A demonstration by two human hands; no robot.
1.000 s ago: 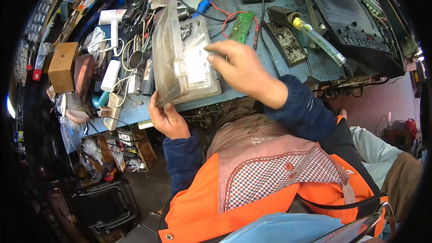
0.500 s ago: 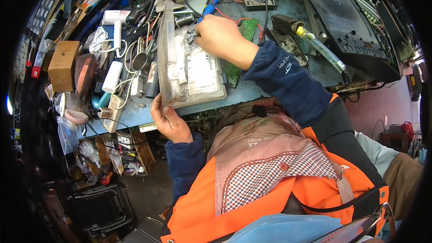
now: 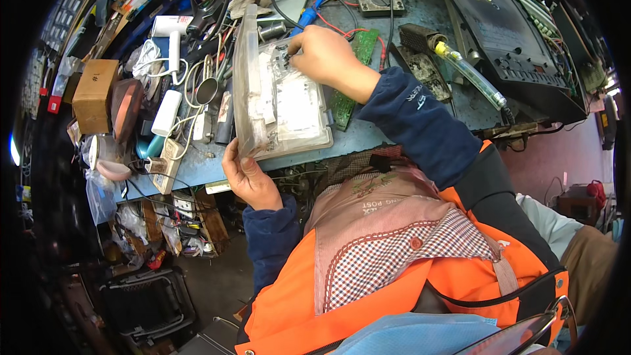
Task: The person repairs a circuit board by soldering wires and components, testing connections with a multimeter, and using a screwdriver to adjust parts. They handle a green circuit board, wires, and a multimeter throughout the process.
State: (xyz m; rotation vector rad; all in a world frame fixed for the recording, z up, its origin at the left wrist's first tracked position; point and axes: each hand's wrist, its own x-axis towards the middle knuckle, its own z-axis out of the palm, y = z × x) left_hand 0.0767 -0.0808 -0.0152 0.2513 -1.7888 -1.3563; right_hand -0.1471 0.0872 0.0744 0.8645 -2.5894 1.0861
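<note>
One plastic case (image 3: 305,141), opened, unemptied: near corner held by half-curled left hand (image 3: 253,182); far end reached by bunched right hand (image 3: 327,56) (grasp unclear).

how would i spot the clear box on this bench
On the blue bench, find the green board; just left of it at the near edge is the clear box. The left hand holds its near-left corner and the right hand is over its far end. Unlike the brown carton further left, it is see-through, with its lid raised and white contents.
</note>
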